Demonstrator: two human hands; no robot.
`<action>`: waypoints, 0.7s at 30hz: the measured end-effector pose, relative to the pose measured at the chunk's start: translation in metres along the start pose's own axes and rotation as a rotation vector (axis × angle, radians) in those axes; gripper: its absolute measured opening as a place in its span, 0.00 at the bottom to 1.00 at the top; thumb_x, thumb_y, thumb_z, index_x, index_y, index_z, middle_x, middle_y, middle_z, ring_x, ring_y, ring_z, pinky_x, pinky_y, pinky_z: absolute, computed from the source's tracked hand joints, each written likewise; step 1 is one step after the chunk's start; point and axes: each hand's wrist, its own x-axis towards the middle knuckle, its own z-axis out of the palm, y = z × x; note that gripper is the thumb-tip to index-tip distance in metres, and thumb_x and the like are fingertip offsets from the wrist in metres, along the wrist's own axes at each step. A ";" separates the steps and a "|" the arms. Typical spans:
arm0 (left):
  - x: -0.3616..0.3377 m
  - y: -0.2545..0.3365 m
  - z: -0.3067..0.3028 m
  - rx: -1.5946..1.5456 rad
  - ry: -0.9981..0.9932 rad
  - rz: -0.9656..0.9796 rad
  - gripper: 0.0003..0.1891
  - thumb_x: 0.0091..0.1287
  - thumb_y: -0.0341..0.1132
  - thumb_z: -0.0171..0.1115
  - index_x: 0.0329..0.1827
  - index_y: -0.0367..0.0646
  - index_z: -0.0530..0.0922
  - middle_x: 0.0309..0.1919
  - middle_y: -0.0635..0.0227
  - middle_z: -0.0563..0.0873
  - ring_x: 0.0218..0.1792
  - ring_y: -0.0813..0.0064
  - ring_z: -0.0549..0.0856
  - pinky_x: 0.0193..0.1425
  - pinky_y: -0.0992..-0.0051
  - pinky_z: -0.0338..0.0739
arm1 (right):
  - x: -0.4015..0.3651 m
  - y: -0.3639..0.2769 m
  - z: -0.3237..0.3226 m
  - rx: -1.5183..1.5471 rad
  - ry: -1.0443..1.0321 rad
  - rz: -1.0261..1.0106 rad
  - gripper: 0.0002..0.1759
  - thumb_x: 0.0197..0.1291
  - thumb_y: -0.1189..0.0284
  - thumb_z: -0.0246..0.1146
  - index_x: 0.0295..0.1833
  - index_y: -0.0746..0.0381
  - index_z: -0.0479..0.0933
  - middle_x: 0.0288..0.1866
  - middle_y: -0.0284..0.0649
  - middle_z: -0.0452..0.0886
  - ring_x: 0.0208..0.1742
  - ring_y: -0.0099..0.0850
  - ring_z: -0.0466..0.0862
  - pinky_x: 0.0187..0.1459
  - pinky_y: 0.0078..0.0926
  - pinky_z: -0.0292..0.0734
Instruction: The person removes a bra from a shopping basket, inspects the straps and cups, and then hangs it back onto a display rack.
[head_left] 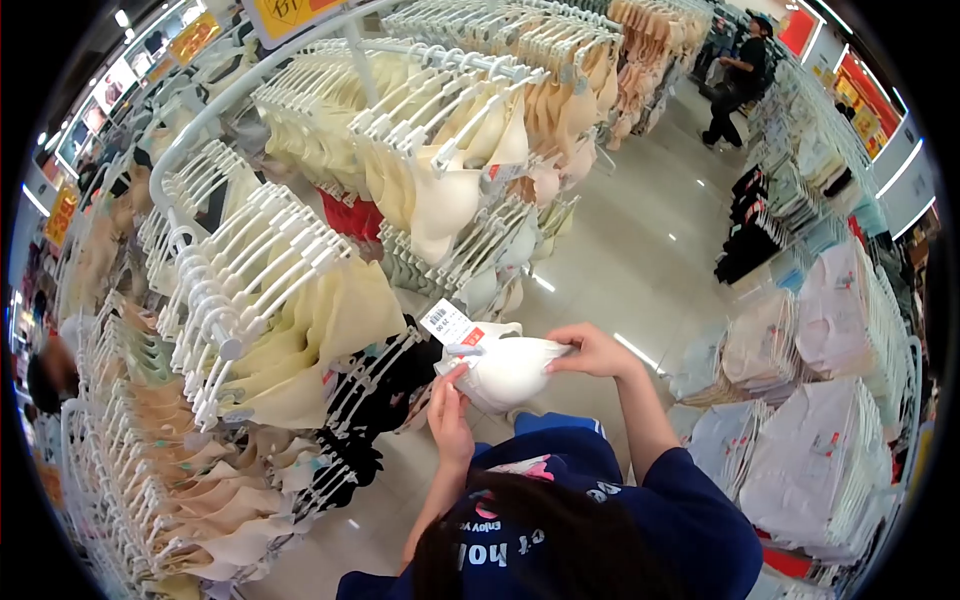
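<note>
The left hand (450, 425) and right hand (592, 352) are holding a white bra (515, 374) before the torso, apparently for looking it over. The right fingers are pinching its far side edge; the left fingers seem to be pinching the opposite edge, beneath a price tag (447, 322). Any turning is probably calling for both pinches staying firm. Nearby, a white rack rail (230, 348) is carrying pale-yellow bras (310, 340) on hangers.

White bra (510, 372), tagged, held up between both hands.
</note>
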 end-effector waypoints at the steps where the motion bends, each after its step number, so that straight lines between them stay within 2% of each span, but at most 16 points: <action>1: -0.003 0.004 0.004 -0.038 -0.001 -0.021 0.16 0.68 0.33 0.45 0.54 0.33 0.70 0.52 0.66 0.70 0.53 0.73 0.73 0.56 0.77 0.66 | -0.002 -0.002 0.001 0.023 0.011 -0.028 0.16 0.48 0.72 0.69 0.43 0.65 0.75 0.34 0.30 0.78 0.38 0.17 0.74 0.39 0.17 0.69; 2: -0.007 0.006 0.006 -0.075 -0.002 -0.041 0.15 0.66 0.30 0.47 0.54 0.33 0.70 0.52 0.66 0.70 0.53 0.73 0.73 0.56 0.78 0.67 | -0.004 -0.005 0.002 0.053 0.024 -0.042 0.17 0.48 0.72 0.69 0.44 0.65 0.75 0.34 0.31 0.79 0.38 0.17 0.74 0.40 0.17 0.69; 3: -0.008 0.003 0.001 -0.006 0.006 -0.091 0.20 0.60 0.24 0.51 0.58 0.36 0.67 0.53 0.66 0.69 0.54 0.74 0.72 0.55 0.78 0.68 | -0.007 -0.008 0.002 0.082 0.037 -0.059 0.17 0.48 0.73 0.69 0.44 0.65 0.76 0.35 0.31 0.79 0.38 0.18 0.75 0.40 0.17 0.70; 6: -0.009 0.010 0.014 -0.146 -0.082 -0.118 0.25 0.58 0.24 0.53 0.61 0.37 0.63 0.56 0.65 0.67 0.56 0.73 0.70 0.57 0.76 0.67 | -0.015 -0.021 0.001 0.250 0.095 -0.117 0.12 0.50 0.76 0.66 0.41 0.65 0.75 0.35 0.32 0.80 0.36 0.18 0.76 0.39 0.16 0.71; 7: -0.009 0.018 0.022 -0.215 -0.131 -0.153 0.34 0.56 0.23 0.56 0.66 0.39 0.54 0.60 0.62 0.64 0.60 0.70 0.67 0.61 0.72 0.65 | -0.015 -0.023 0.001 0.302 0.129 -0.154 0.11 0.50 0.76 0.66 0.40 0.65 0.75 0.35 0.32 0.80 0.36 0.18 0.77 0.39 0.16 0.71; 10: -0.012 0.030 0.039 -0.182 -0.261 -0.172 0.41 0.53 0.20 0.57 0.70 0.43 0.46 0.63 0.60 0.60 0.62 0.67 0.65 0.64 0.68 0.61 | -0.016 -0.036 0.004 0.468 0.221 -0.167 0.10 0.52 0.77 0.63 0.41 0.65 0.73 0.34 0.33 0.79 0.36 0.18 0.78 0.38 0.16 0.73; 11: -0.013 0.033 0.043 -0.157 -0.317 -0.190 0.48 0.51 0.18 0.59 0.71 0.46 0.38 0.65 0.59 0.58 0.63 0.67 0.63 0.65 0.67 0.60 | -0.016 -0.044 0.008 0.492 0.251 -0.161 0.10 0.53 0.77 0.63 0.41 0.66 0.73 0.34 0.33 0.79 0.36 0.18 0.78 0.38 0.16 0.73; 14: -0.019 0.028 0.052 -0.017 -0.347 -0.192 0.49 0.52 0.20 0.61 0.71 0.48 0.36 0.65 0.58 0.57 0.63 0.68 0.63 0.64 0.68 0.61 | -0.013 -0.040 0.017 0.530 0.349 -0.137 0.10 0.55 0.75 0.62 0.42 0.65 0.73 0.36 0.34 0.79 0.36 0.18 0.78 0.38 0.17 0.75; 18: -0.024 0.007 0.045 -0.015 -0.206 -0.281 0.49 0.55 0.20 0.60 0.71 0.49 0.33 0.62 0.58 0.63 0.60 0.68 0.67 0.63 0.69 0.62 | -0.008 -0.019 0.025 0.680 0.478 -0.095 0.07 0.57 0.75 0.61 0.41 0.64 0.73 0.36 0.35 0.80 0.36 0.19 0.79 0.39 0.18 0.75; 19: -0.025 0.006 0.044 -0.072 -0.156 -0.293 0.44 0.57 0.21 0.60 0.70 0.45 0.40 0.60 0.59 0.67 0.58 0.70 0.69 0.62 0.72 0.62 | -0.008 -0.016 0.026 0.724 0.506 -0.101 0.06 0.57 0.75 0.60 0.40 0.64 0.72 0.36 0.35 0.80 0.36 0.20 0.80 0.39 0.18 0.75; 21: -0.021 -0.009 0.028 -0.074 -0.205 -0.376 0.38 0.58 0.22 0.59 0.68 0.41 0.48 0.59 0.60 0.69 0.57 0.72 0.70 0.61 0.73 0.63 | -0.008 -0.019 0.030 0.829 0.539 -0.085 0.06 0.58 0.75 0.58 0.41 0.63 0.72 0.35 0.36 0.80 0.35 0.22 0.80 0.39 0.20 0.76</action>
